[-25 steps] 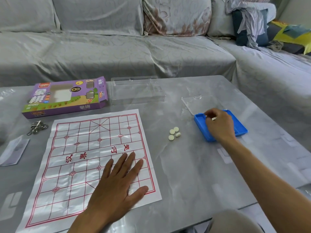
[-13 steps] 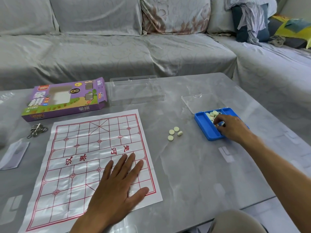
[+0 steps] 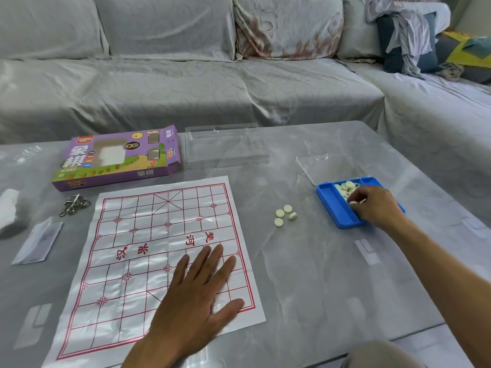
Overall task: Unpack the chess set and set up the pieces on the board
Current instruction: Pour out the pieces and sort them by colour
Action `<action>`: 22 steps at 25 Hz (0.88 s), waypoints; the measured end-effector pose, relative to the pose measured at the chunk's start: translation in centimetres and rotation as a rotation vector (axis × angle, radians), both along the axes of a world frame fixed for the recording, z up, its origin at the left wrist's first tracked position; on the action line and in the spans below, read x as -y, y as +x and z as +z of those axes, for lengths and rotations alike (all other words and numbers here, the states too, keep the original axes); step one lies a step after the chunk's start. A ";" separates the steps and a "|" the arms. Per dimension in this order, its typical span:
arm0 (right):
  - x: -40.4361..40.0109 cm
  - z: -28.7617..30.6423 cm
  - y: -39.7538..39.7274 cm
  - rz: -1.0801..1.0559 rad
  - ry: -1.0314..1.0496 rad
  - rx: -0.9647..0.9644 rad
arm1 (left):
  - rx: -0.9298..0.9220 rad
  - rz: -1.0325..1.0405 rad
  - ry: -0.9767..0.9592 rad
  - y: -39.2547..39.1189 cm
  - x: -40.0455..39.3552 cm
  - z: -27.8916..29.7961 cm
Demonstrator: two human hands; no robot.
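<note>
A white paper board (image 3: pixel 148 251) with a red grid lies flat on the grey table. My left hand (image 3: pixel 196 296) rests flat on its near right corner, fingers straight. To the right stands a blue tray (image 3: pixel 337 208) with several cream round pieces (image 3: pixel 345 187) at its far end. My right hand (image 3: pixel 377 205) is over the tray and pinches a piece (image 3: pixel 356 201) between its fingertips. Several loose cream pieces (image 3: pixel 285 215) lie on the table between board and tray.
A purple chess box (image 3: pixel 117 158) lies behind the board, with a clear plastic cover (image 3: pixel 225 148) beside it. A clear lid (image 3: pixel 326 166) lies behind the tray. Metal rings (image 3: pixel 74 205) and a folded plastic bag (image 3: pixel 37 243) sit left of the board. A grey sofa stands behind.
My right hand has slid from the tray's far end toward its near side, uncovering the pieces there, and now pinches one. The left hand has stayed put on the board.
</note>
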State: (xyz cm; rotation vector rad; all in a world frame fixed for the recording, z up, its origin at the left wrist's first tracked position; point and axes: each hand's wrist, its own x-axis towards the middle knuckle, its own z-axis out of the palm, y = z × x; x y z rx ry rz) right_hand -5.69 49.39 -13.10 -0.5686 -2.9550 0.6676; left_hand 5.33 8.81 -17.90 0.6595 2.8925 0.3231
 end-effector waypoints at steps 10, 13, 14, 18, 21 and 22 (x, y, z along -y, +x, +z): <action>0.6 0.4 0.3 -0.128 -0.265 0.021 | -0.025 0.010 0.027 -0.1 0.0 -0.4; 1.6 2.2 0.6 -0.185 -0.386 -0.171 | -0.020 0.014 0.019 -0.1 0.0 -0.2; 2.7 2.6 0.8 -0.143 -0.472 -0.197 | -0.018 0.010 0.008 -0.1 0.0 -0.2; 9.7 0.4 2.4 0.114 -0.530 -0.006 | -0.013 0.024 -0.004 0.0 -0.2 -0.2; 11.6 -1.6 2.1 0.166 -0.408 -0.006 | -0.018 0.036 0.023 0.0 -0.1 -0.1; 11.6 -1.6 1.8 0.182 -0.400 -0.021 | -0.004 0.031 0.010 0.0 -0.1 -0.1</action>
